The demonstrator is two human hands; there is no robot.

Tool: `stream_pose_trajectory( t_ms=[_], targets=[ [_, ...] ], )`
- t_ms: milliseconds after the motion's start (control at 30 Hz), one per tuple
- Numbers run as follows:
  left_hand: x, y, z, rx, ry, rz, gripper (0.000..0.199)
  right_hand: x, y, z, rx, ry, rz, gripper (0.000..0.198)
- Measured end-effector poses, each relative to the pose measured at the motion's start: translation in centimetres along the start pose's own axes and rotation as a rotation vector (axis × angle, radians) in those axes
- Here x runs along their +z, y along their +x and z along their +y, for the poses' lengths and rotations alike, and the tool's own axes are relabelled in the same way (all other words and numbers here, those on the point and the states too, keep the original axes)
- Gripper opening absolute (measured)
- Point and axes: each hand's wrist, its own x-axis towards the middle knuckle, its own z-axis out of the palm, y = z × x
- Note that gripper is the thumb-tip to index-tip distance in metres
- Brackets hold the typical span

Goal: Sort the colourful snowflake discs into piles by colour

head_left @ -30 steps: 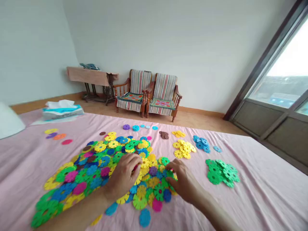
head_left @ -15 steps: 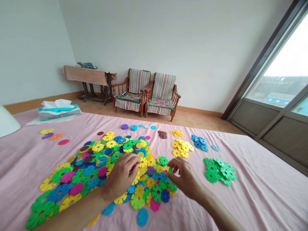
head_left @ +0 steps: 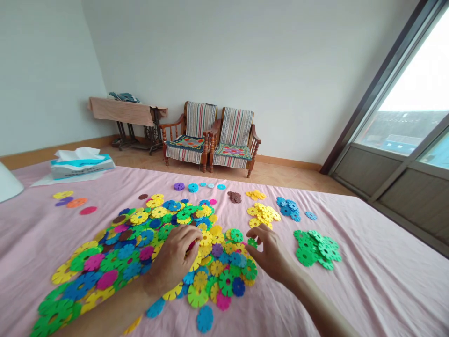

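Observation:
A wide, mixed heap of plastic snowflake discs (head_left: 131, 252), notched round the rim, lies on the pink cloth. My left hand (head_left: 177, 252) rests over the heap's middle with its fingers curled; a bit of a pink disc (head_left: 191, 245) shows inside them, mostly hidden. At the heap's right edge, my right hand (head_left: 271, 255) pinches a green disc (head_left: 252, 243) between thumb and fingers. Sorted piles lie beyond and beside it: green discs (head_left: 317, 250), yellow discs (head_left: 263, 214), blue discs (head_left: 288, 208) and brown discs (head_left: 235, 197).
A tissue box (head_left: 82, 166) stands at the back left of the pink cloth (head_left: 368, 262). Purple discs (head_left: 179, 186) and light blue discs (head_left: 192, 187) line the far edge. Two wooden armchairs (head_left: 233, 135) and a covered sewing table (head_left: 121, 111) stand beyond.
A green disc now shows at my right fingertips, and that hand has shifted slightly away from the heap. My left hand stays curled in place. The view has shifted slightly.

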Motion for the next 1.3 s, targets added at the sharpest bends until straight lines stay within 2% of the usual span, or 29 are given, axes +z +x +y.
stream_pose_trajectory(
  t_ms=[133, 267, 400, 467, 567, 700, 833, 1000, 1100, 1200, 1300],
  targets=[
    [-0.1, 0.0, 0.1, -0.001, 0.003, 0.004, 0.014, 1.4, 0.5, 0.2, -0.012, -0.008, 0.018, 0.015],
    [-0.3, 0.3, 0.4, 0.005, 0.03, 0.013, 0.012, 2.0, 0.6, 0.1, 0.034, -0.011, 0.027, 0.023],
    [-0.5, 0.3, 0.6, 0.004, 0.062, 0.011, 0.013, 1.8, 0.7, -0.4, 0.029, 0.04, -0.033, 0.007],
    [-0.5, 0.3, 0.6, 0.0, 0.064, 0.013, 0.013, 1.6, 0.8, -0.6, 0.009, 0.075, -0.042, 0.01],
    [-0.4, 0.2, 0.6, 0.001, 0.061, 0.017, 0.014, 1.9, 1.1, -0.5, 0.014, 0.049, 0.04, 0.014],
    [-0.3, 0.3, 0.6, 0.01, 0.06, 0.022, 0.014, 3.0, 1.4, -0.2, -0.013, -0.029, 0.074, 0.036],
    [-0.3, 0.3, 0.5, 0.017, 0.06, 0.034, 0.013, 3.4, 1.5, -0.4, 0.012, -0.071, 0.038, 0.029],
    [-0.3, 0.2, 0.4, 0.012, 0.059, 0.02, 0.012, 3.0, 1.4, -1.5, 0.008, -0.097, 0.037, 0.015],
    [-0.3, 0.2, 0.4, 0.013, 0.056, 0.015, 0.012, 2.8, 1.2, -2.0, -0.038, -0.166, 0.04, 0.02],
    [-0.3, 0.2, 0.3, 0.016, 0.052, 0.014, 0.012, 1.9, 1.4, -1.3, 0.012, -0.202, 0.151, 0.028],
    [-0.3, 0.2, 0.3, 0.018, 0.048, 0.023, 0.012, -0.6, 1.6, 1.2, 0.117, -0.218, 0.289, 0.028]
  ],
)
